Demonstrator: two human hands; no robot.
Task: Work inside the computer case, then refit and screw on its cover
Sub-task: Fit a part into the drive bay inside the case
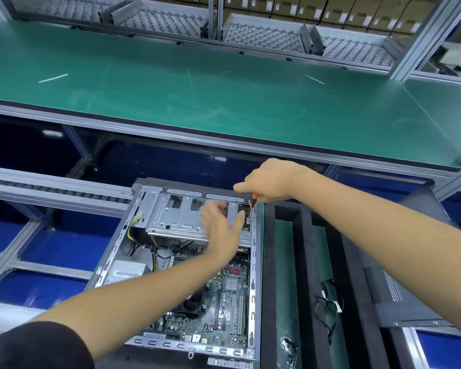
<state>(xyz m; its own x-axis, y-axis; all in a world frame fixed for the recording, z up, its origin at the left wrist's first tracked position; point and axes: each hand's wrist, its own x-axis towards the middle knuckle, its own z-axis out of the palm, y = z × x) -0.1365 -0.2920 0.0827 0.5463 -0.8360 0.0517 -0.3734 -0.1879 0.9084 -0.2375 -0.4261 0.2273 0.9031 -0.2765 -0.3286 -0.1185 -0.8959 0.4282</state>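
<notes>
Bare grey sheet metal frames the open computer case (176, 265), which lies on its side with no cover on it, near the bottom centre of the view, just left of a black foam tray (301, 262). Inside the case, a green motherboard (224, 302) studded with small components fills the near right part, with one dark round fan (193, 302) on it and a ribbed silver heatsink (231, 283) beside that. A stamped, perforated drive cage (176, 217) of bright steel spans the far end, and a bundle of yellow and black wires (135, 230) runs down its left side. One right hand (269, 183) is curled around the orange-and-black handle of a screwdriver (252, 202), whose shaft points down at the case's far right corner. One left hand (221, 225), blurred, reaches over the drive cage with its fingers spread fairly wide; whether it touches the metal I cannot tell. The foam tray has long narrow slots, and one coil of thin black cable (329, 307) lies in one slot, with one clear plastic bag (288, 350) nearer the bottom edge. A dark panel with a mesh vent patch (399, 286), probably the cover, rests to the right of the tray. Beyond the case stretches a smooth green mat on the table (224, 89), edged in aluminium.
</notes>
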